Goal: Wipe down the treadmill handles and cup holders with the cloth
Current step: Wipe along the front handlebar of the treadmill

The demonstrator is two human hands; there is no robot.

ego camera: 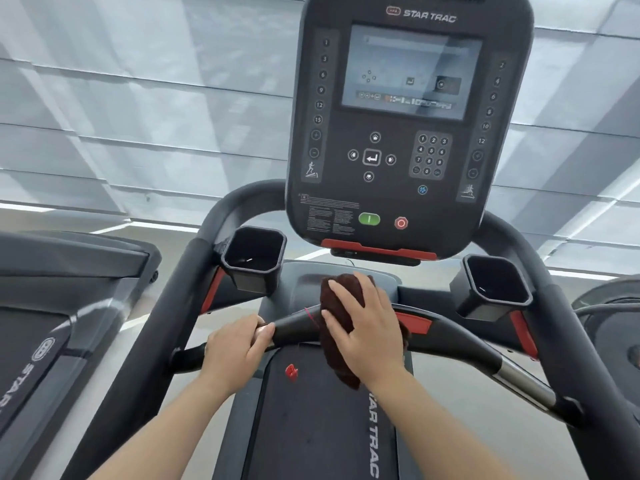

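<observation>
Head view. The front handlebar [460, 336] of the treadmill runs crosswise before the person, its long axis left to right, bowed slightly upward at the middle. The right hand [367, 327] lies flat, fingers spread, pressing a dark brown cloth [341, 368] over the bar's centre; the cloth drapes across the bar and hangs below the palm. The left hand [235, 348] is closed around the bar just beside the cloth, to its left, apparently as a brace. Unwiped bar extends from the right hand outward to the metal sensor section [523, 379], so the next stroke would likely follow the bar's axis rightward. The left cup holder [254, 256] sits beyond and above the left hand; the right cup holder [493, 287] sits beyond the right hand, to its right, and is the nearer to the cloth-bearing hand. Both look empty.
</observation>
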